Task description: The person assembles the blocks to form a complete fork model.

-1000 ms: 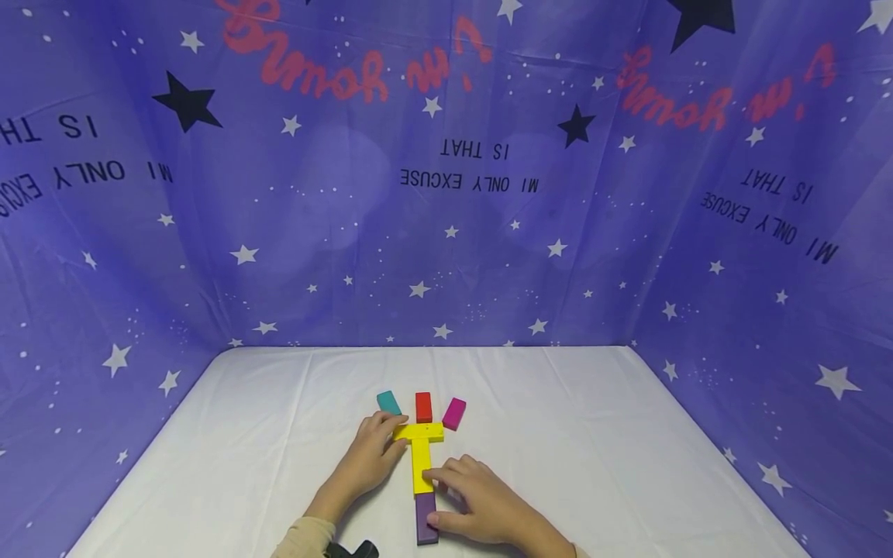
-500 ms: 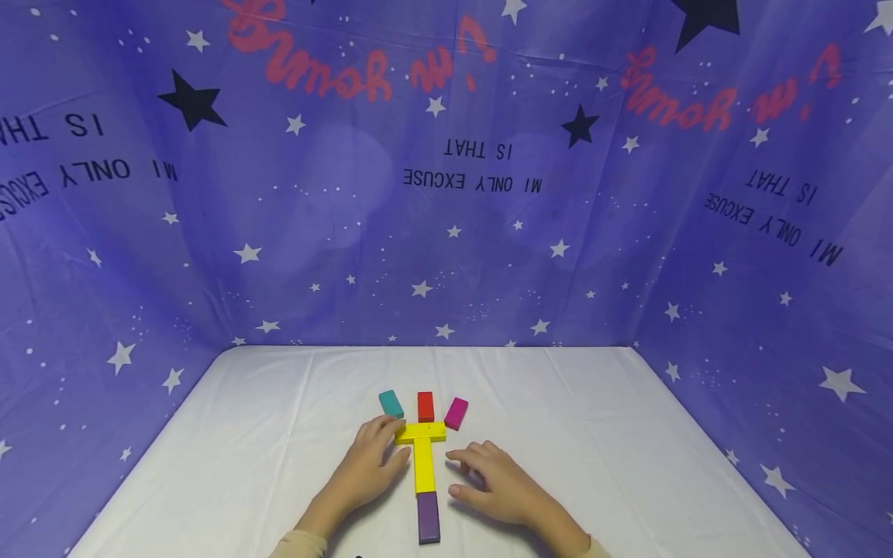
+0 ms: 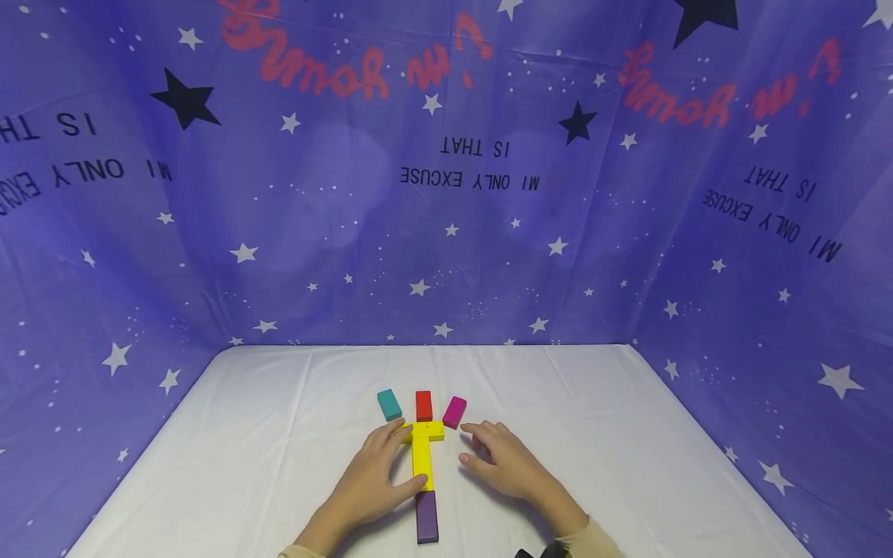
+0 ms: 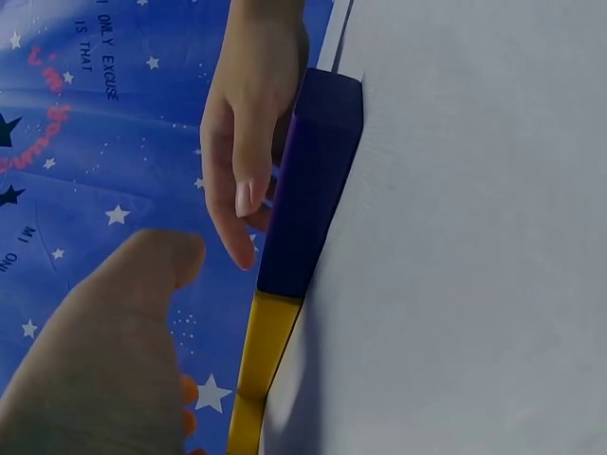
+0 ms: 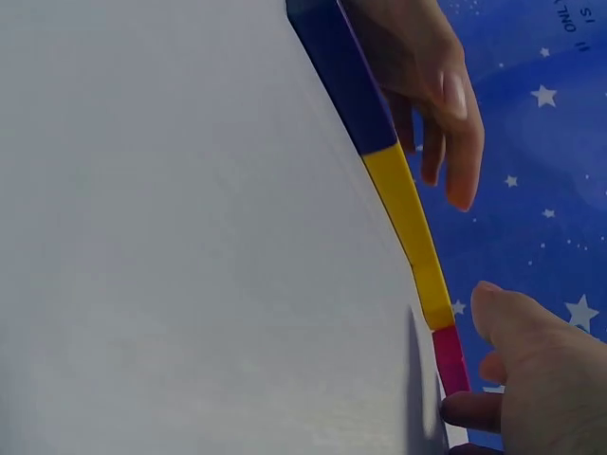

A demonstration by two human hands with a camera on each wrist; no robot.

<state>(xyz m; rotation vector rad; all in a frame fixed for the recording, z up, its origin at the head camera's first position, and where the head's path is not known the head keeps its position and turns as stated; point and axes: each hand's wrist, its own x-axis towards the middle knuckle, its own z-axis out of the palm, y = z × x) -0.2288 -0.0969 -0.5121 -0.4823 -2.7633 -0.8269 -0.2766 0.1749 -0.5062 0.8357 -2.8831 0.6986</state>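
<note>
A T of yellow blocks lies on the white cloth, with a crossbar (image 3: 434, 428) at the far end and a long stem (image 3: 422, 457) toward the person. A purple block (image 3: 427, 518) continues the stem at its near end. My left hand (image 3: 368, 479) spreads over the left of the T, fingertips at the crossbar and thumb overlapping the stem. My right hand (image 3: 509, 463) holds nothing; its loosely bent fingers are close to the magenta block (image 3: 455, 412). The right wrist view shows a fingertip right by that magenta block (image 5: 450, 362).
Beyond the crossbar, a teal block (image 3: 389, 404) and a red block (image 3: 423, 405) lie in a fan with the magenta one. White cloth (image 3: 558, 403) covers the table. A purple star-printed curtain (image 3: 446, 256) hangs at the back and sides.
My right hand has left the stem and purple block, moving right and then away toward the magenta block. My left thumb has come across to the stem. The blocks keep their layout.
</note>
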